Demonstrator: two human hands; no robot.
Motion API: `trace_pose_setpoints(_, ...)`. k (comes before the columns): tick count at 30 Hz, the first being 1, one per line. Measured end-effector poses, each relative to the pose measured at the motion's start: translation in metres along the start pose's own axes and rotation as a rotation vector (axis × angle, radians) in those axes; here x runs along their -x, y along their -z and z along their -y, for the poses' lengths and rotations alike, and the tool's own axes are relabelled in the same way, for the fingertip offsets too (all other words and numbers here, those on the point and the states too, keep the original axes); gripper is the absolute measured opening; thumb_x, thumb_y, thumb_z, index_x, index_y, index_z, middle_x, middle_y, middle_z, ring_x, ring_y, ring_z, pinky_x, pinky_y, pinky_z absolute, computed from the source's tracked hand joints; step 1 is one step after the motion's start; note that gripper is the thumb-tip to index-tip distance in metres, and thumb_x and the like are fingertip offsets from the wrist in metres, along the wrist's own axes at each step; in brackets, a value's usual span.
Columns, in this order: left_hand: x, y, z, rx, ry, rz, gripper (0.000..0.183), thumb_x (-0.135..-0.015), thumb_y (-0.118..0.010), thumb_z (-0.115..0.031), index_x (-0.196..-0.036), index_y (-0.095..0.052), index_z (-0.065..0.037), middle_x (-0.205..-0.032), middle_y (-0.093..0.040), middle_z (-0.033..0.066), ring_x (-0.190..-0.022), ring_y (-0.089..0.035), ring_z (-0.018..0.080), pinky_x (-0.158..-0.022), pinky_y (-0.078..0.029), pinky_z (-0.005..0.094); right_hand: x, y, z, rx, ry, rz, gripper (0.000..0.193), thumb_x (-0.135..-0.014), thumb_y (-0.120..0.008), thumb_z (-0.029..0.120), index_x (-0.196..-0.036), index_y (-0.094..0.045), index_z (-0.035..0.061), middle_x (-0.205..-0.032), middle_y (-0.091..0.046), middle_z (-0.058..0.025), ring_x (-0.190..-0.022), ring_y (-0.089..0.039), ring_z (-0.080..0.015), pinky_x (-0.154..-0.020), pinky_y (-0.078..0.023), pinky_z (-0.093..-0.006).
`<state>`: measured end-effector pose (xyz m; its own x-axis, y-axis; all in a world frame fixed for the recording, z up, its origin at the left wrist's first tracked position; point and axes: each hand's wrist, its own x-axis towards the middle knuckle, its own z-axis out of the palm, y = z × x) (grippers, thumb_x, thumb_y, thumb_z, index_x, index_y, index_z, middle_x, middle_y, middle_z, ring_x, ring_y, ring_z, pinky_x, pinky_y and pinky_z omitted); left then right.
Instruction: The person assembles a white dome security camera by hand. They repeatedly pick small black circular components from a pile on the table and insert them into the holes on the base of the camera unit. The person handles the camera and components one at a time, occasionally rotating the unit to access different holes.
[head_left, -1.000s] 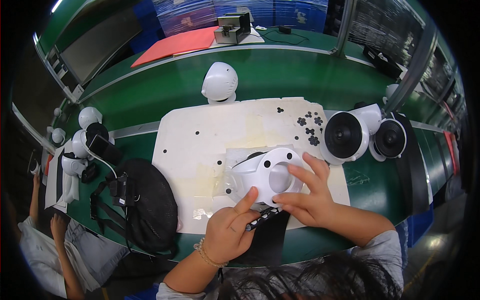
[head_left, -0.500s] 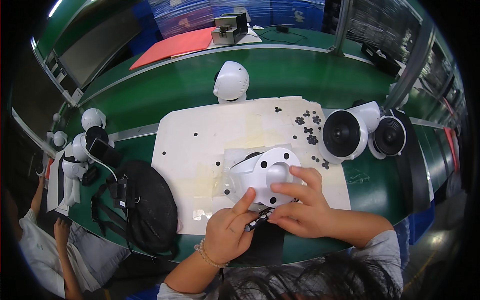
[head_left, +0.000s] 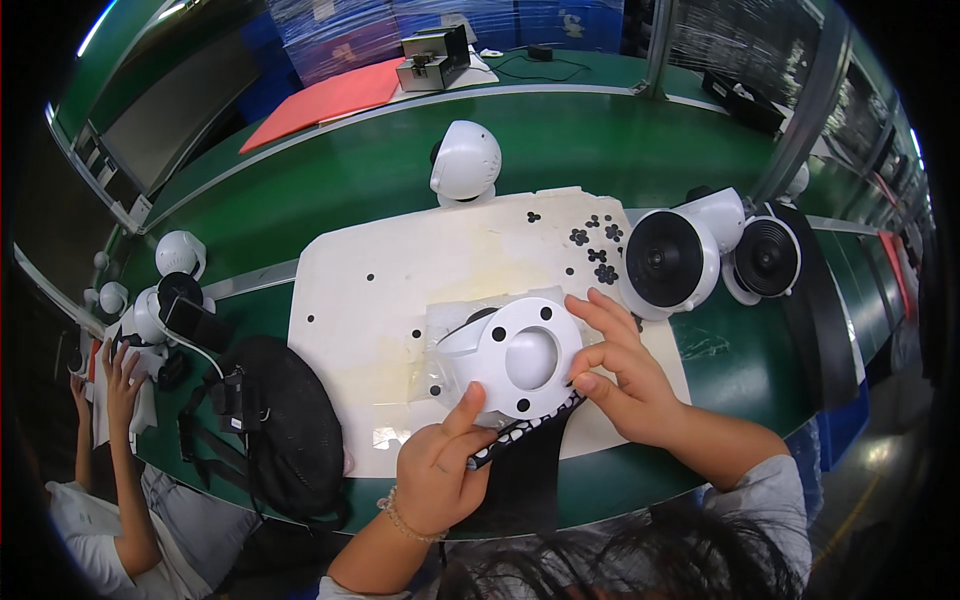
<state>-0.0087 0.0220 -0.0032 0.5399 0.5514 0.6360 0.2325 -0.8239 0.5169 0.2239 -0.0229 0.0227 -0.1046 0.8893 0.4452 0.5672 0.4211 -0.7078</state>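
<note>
A white rounded device (head_left: 545,374) lies on a clear plastic bag (head_left: 432,362) with its flat ring-shaped base facing up. Three round black pads sit on the ring around its central recess. My left hand (head_left: 435,472) grips a black strip with rows of white round spots (head_left: 522,430), along the ring's near edge. Its thumb points up beside the device. At the ring's right side my right hand (head_left: 630,375) pinches with thumb and finger near the strip's far end, other fingers raised. A dark speck shows at those fingertips, too small to name.
Black pad clusters (head_left: 604,255) and single dots lie on the pale board (head_left: 345,375). White devices with black discs (head_left: 668,262) stand right, another white device (head_left: 467,163) behind. A black mesh bag (head_left: 285,430) lies left; beyond it are a co-worker's hands (head_left: 122,385).
My right hand has drawn right, away from the left hand, uncovering more of the spotted strip. The co-worker's hand at far left has risen. The whole view has shifted slightly.
</note>
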Motion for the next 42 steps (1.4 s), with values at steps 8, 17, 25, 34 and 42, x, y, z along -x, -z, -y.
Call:
trace_pose_setpoints(8, 0.000, 0.000, -0.003, 0.011, 0.034, -0.002, 0.026, -0.055, -0.059, 0.005, -0.080, -0.057, -0.003, -0.122, -0.050, 0.0185, -0.057, -0.054, 0.0222, -0.053, -0.045, 0.0292, 0.002, -0.003, -0.001, 0.045, 0.036, -0.030, 0.011, -0.083, -0.058, 0.018, -0.090, -0.059, 0.0099, -0.135, -0.036, -0.0149, -0.128, -0.021, -0.0377, -0.102, -0.018, -0.0456)
trace_pose_setpoints(17, 0.001, 0.000, -0.003, 0.002, 0.039, 0.005, 0.025, -0.056, -0.059, 0.004, -0.080, -0.057, -0.004, -0.123, -0.050, 0.0185, -0.056, -0.053, 0.0221, -0.053, -0.044, 0.0294, 0.019, -0.004, -0.007, 0.149, 0.053, -0.149, 0.029, -0.078, -0.063, 0.016, -0.105, -0.058, 0.0085, -0.118, -0.048, -0.0109, -0.114, -0.039, -0.0281, -0.094, -0.029, -0.0373)
trace_pose_setpoints(25, 0.007, 0.007, 0.005, 0.081, -0.042, 0.064, 0.035, -0.055, -0.060, 0.003, -0.089, -0.056, -0.004, -0.122, -0.050, 0.0181, -0.057, -0.053, 0.0225, -0.053, -0.044, 0.0307, -0.022, -0.003, 0.004, -0.894, -0.487, 0.072, 0.025, -0.080, -0.063, 0.011, -0.101, -0.054, 0.0005, -0.084, -0.056, -0.0006, -0.077, -0.050, -0.0067, -0.071, -0.041, -0.0227)
trace_pose_setpoints(34, 0.001, 0.019, 0.003, 0.148, -0.214, 0.191, 0.046, -0.053, -0.061, 0.003, -0.098, -0.054, -0.003, -0.110, -0.059, 0.0115, -0.067, -0.058, 0.0244, -0.057, -0.046, 0.0324, -0.167, -0.042, -0.069, 0.291, 0.218, -0.169, 0.020, -0.075, -0.060, 0.004, -0.095, -0.061, 0.0058, -0.085, -0.056, -0.0067, -0.079, -0.054, -0.0207, -0.070, -0.044, -0.0315)
trace_pose_setpoints(42, 0.005, 0.017, 0.003, 0.129, -0.211, 0.192, 0.050, -0.052, -0.062, 0.003, -0.101, -0.054, -0.003, -0.104, -0.061, 0.0083, -0.082, -0.061, 0.0224, -0.067, -0.048, 0.0316, -0.215, -0.064, -0.156, 0.976, 0.243, 0.028, 0.020, -0.081, -0.049, 0.012, -0.097, -0.060, 0.0068, -0.090, -0.055, -0.0063, -0.089, -0.053, -0.0235, -0.075, -0.044, -0.0352)
